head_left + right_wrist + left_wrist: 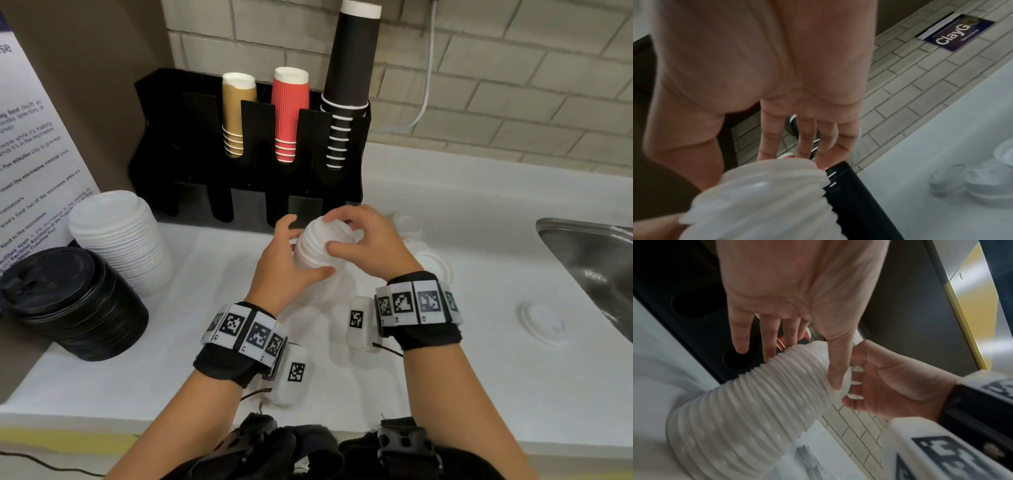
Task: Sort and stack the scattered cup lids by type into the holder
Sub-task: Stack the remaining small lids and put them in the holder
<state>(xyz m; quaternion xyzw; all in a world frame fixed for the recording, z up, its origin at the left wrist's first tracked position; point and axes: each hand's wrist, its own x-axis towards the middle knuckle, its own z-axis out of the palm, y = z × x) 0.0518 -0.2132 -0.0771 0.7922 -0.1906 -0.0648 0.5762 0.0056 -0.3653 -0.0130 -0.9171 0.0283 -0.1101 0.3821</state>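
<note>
A tall stack of small white lids (317, 245) is held tilted above the counter, just in front of the black holder (191, 161). My left hand (301, 250) grips the stack from the left, thumb across its side, fingers behind it. My right hand (334, 231) curls over the stack's top end, thumb on the ribbed side. In the left wrist view the ribbed stack (756, 402) runs from the lower left up to my thumb. The right wrist view has the stack (766, 194) blurred beneath the fingers (807, 138). The holder's front slots look empty.
A stack of large white lids (120, 236) and a stack of black lids (68, 301) stand at the left. Loose white lids (430, 263) lie right of my hands, one more (543, 322) near the steel sink (589, 270). Gold, red and black cups fill the holder's back.
</note>
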